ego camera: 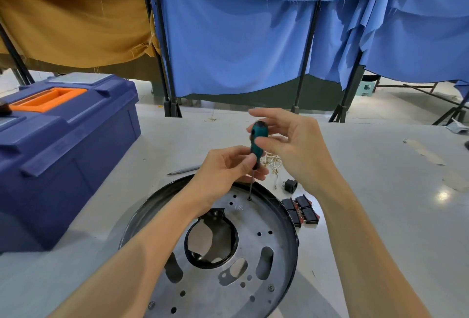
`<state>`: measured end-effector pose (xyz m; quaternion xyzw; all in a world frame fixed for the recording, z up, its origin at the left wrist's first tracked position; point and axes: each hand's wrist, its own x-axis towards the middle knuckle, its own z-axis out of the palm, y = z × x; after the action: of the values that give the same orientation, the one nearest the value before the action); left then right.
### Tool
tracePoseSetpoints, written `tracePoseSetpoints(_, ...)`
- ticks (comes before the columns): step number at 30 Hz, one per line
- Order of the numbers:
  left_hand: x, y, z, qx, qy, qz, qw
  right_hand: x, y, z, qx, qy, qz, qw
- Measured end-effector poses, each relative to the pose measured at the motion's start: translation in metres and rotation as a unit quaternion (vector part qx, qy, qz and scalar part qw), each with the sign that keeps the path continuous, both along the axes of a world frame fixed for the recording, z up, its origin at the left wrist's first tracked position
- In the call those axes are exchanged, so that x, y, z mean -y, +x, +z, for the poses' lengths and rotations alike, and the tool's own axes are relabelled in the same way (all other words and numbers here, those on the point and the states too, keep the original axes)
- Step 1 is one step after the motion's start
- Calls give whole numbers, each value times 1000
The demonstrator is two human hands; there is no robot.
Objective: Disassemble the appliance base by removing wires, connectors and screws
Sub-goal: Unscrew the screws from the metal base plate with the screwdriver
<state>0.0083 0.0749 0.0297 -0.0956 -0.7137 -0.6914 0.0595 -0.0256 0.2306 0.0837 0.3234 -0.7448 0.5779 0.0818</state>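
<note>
The round appliance base (256, 254), a grey metal plate in a black rim, lies on the table in front of me. A screwdriver with a green and black handle (258, 135) stands upright, its tip in a screw (249, 198) at the far side of the plate. My left hand (223, 173) pinches the lower end of the handle. My right hand (291, 147) is around the top of the handle, thumb and fingers loosely touching it. Two more screws (271, 288) sit near the plate's front edge.
A blue toolbox (63, 153) with an orange handle stands at the left. Behind the base lie a spare screwdriver bit (184, 170), a tangle of removed wires (272, 161), a small black connector (290, 185) and several black rocker switches (300, 210). Blue and tan cloths hang behind the table.
</note>
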Motion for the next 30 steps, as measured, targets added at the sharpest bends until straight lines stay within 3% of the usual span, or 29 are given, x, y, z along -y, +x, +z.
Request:
tracePoseSetpoints(4,1,-1,-1,3,2,10,1000,-3,1,1,19,-4,39,999)
tracePoseSetpoints(9,1,0,0,-7,-9,21,1000,3,4,0,-23,30,-8,999)
tracePoseSetpoints(13,-1,-1,-3,-2,-6,3,1000,-3,0,2,19,-9,19,1000)
tracePoseSetpoints(20,-1,-1,-5,-9,-54,52,997,-2,2,1,-16,32,6,999)
tracePoseSetpoints(25,-2,3,-1,-7,-10,-30,999,-4,1,3,6,3,38,999)
tracePoseSetpoints(30,-4,2,-1,-10,-6,3,1000,0,5,1,-5,30,15,999)
